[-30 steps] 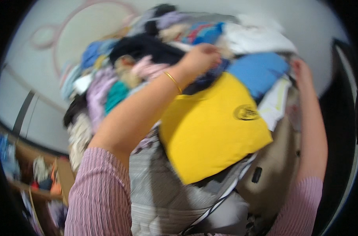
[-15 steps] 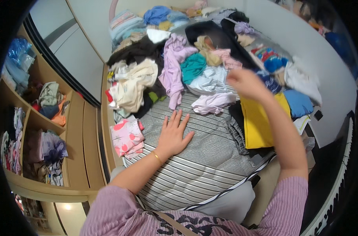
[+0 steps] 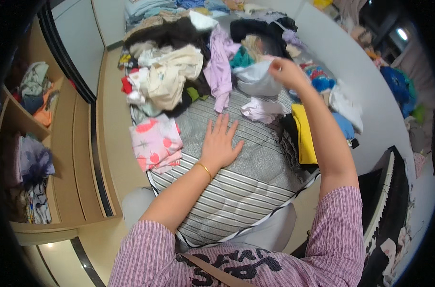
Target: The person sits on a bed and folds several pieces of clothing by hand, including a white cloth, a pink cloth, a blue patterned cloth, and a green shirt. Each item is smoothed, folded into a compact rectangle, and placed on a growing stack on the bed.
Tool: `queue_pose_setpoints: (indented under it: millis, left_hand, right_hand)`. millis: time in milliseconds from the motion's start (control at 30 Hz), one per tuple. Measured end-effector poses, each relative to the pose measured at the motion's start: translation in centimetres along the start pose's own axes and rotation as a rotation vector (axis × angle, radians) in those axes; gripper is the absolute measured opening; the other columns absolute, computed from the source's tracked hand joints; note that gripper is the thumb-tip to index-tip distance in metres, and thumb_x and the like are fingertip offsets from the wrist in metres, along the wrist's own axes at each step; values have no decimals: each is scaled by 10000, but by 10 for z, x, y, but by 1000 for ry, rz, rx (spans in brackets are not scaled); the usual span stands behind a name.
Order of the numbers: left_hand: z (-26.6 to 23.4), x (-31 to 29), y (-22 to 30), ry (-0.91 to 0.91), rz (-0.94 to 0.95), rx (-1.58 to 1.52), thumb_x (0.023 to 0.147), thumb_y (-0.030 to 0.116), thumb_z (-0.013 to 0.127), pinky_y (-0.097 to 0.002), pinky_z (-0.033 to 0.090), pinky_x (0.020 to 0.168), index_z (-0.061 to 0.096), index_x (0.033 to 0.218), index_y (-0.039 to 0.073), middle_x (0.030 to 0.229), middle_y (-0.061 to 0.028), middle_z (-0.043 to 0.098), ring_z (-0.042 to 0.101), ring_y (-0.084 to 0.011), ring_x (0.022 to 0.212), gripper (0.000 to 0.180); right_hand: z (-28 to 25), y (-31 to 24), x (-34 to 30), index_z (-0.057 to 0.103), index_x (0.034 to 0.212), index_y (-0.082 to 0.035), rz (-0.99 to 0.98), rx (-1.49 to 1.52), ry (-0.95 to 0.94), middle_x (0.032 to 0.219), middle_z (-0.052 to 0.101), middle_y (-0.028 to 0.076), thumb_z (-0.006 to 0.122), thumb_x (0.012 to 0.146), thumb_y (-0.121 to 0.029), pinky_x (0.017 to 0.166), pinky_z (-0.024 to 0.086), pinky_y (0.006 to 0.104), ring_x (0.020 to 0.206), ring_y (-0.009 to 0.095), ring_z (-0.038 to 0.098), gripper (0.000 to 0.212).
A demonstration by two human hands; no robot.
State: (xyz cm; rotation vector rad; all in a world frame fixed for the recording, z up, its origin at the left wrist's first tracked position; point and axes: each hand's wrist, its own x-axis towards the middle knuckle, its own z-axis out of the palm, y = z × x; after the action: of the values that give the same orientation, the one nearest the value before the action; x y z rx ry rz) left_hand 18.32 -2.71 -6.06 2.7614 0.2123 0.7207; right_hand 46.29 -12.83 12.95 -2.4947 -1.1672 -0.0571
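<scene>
My left hand [image 3: 221, 147] lies flat on the grey striped mattress [image 3: 236, 196], fingers spread and nothing under it. Farther off, my right hand [image 3: 288, 75] pinches the edge of a pale blue garment [image 3: 256, 80], part of which is raised off the pile. Just below that garment rests a crumpled pale pink garment [image 3: 263, 110]. A long lavender garment [image 3: 219, 71] stretches beyond my left fingertips, with a bit of teal cloth [image 3: 241, 57] next to it. Under my right forearm is a folded yellow garment [image 3: 302, 138] on dark clothes.
A folded pink fruit-print garment [image 3: 155, 143] lies left of my left hand, with a heap of cream clothes [image 3: 174, 76] behind it. Open wooden shelves [image 3: 67, 158] with clothes stand at far left. A white panel [image 3: 344, 52] bounds the bed's right side.
My right hand has taken hold of the pale blue garment and lifted its edge. My left hand stays flat on the mattress. The whole view has shifted.
</scene>
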Motion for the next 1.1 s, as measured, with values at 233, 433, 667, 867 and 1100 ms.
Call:
queue_pose_setpoints:
  millis: [233,433,667,867,1100]
  left_hand:
    - [2,-2,3,4,-19,-52,978,530,575,-570,187,1266,518,1532,108,1629,-235,398,324,-387,1540,699]
    - [-2,-1,2,-18,-31,-22,966,511,594,-558,165,1271,521,1518,81,1597,-223,439,361,-360,1516,703]
    - [19,-11,-27,246,195,-426,991,374,590,-455,431,1155,578,1456,76,1433,-176,621,573,-364,1336,552]
    - [-29,-25,-25,-222,-5,-1092,1017,77,594,-371,500,1088,385,1572,20,1482,-149,562,602,-231,1284,596]
    - [-74,-113,-17,113,-828,-1524,1057,55,550,-331,535,988,324,1590,24,1469,-156,537,609,-191,1180,580]
  right_hand:
    - [76,-16,-73,758,1036,-85,-36,-520,-301,978,742,131,711,905,-403,820,565,431,952,277,729,347]
    - [14,-36,-78,677,1170,-38,216,1159,-98,1014,703,5,610,1027,-221,788,528,319,895,125,673,241]
    - [23,-42,-140,640,1213,-41,248,1369,-164,1082,717,34,630,997,-155,889,542,300,974,127,681,244]
    - [124,-4,-255,612,1287,-6,442,751,219,1088,694,63,695,944,-109,797,500,289,921,139,620,367]
    - [118,-117,-344,671,983,-31,-129,254,203,1019,658,123,740,849,-85,843,517,423,1013,311,631,161]
